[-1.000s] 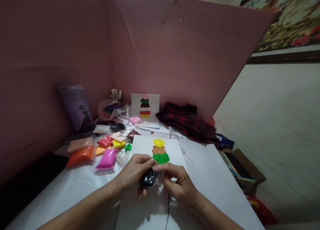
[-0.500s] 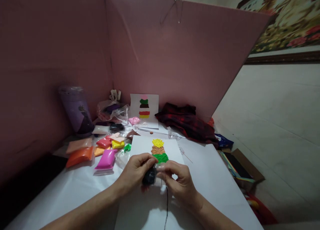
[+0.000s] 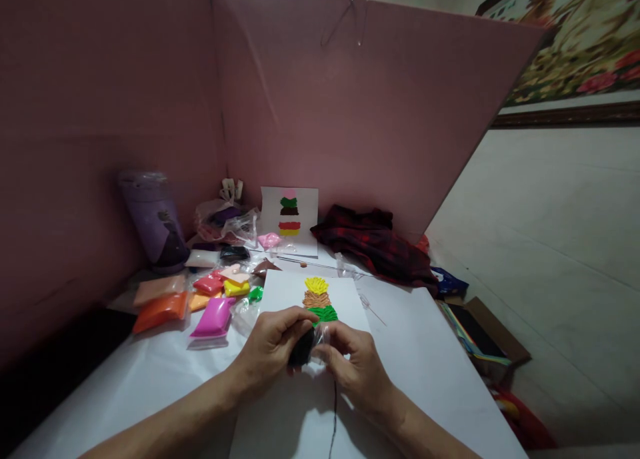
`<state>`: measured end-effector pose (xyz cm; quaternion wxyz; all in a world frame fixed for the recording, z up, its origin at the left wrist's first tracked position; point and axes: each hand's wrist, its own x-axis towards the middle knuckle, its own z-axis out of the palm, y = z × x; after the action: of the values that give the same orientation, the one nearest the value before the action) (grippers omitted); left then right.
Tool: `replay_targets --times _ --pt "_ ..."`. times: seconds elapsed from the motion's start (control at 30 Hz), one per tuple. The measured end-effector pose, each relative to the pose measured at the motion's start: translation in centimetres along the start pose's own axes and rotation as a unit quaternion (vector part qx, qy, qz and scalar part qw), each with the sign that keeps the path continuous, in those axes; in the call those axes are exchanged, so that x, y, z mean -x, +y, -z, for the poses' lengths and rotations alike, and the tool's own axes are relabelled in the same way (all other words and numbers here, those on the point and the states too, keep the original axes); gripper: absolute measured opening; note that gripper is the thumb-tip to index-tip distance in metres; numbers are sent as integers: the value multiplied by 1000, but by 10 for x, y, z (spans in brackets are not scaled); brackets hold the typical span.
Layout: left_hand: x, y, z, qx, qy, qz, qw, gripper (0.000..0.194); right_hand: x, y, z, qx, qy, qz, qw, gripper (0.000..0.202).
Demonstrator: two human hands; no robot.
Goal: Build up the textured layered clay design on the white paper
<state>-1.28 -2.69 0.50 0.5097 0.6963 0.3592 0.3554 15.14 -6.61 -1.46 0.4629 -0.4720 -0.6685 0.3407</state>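
Both hands meet over a white sheet of paper (image 3: 280,406), around a clear bag of black modelling clay (image 3: 301,350). My left hand (image 3: 273,346) is closed on the black end of the bag. With thumb and fingers my right hand (image 3: 350,359) pinches its clear plastic edge. Yellow (image 3: 317,285), brown (image 3: 317,299) and green (image 3: 323,314) clay strands form stacked bands on the paper just beyond the hands. A thin dark strand (image 3: 335,412) runs down the sheet below my right hand. My fingers partly hide the bag.
Several bags of coloured clay, among them orange (image 3: 160,312) and magenta (image 3: 213,317), lie at the left. Behind them stands a purple tumbler (image 3: 153,219). A propped card (image 3: 311,209) with coloured bands and a dark red plaid cloth (image 3: 373,244) are at the back.
The black clay bag has shifted slightly up and right between my hands, and its clear end looks more bunched at my right fingers. Both hands keep hold of it.
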Motion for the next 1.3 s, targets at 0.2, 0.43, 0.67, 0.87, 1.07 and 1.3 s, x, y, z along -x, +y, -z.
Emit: replay_targets --times 0.2,0.43,0.67,0.87,1.07,1.3 --pt "1 1 0 -50 -3 -28 998 31 -2 3 -1 -185 -67 -109 974 24" --pt "-4 5 -1 76 10 85 993 34 -3 0 1 -181 -28 -92 979 26" --pt "-7 2 0 201 -28 156 967 40 -5 -6 4 -116 41 -52 991 9" --pt "-10 -8 -1 226 -66 164 958 43 -5 0 -2 -175 21 -61 983 8" --pt "-9 -8 -2 224 -78 166 957 39 -5 -1 -3 -181 8 -80 980 18" --pt "-9 -1 -6 211 -76 170 959 42 -3 -1 -5 -92 24 -80 992 14"
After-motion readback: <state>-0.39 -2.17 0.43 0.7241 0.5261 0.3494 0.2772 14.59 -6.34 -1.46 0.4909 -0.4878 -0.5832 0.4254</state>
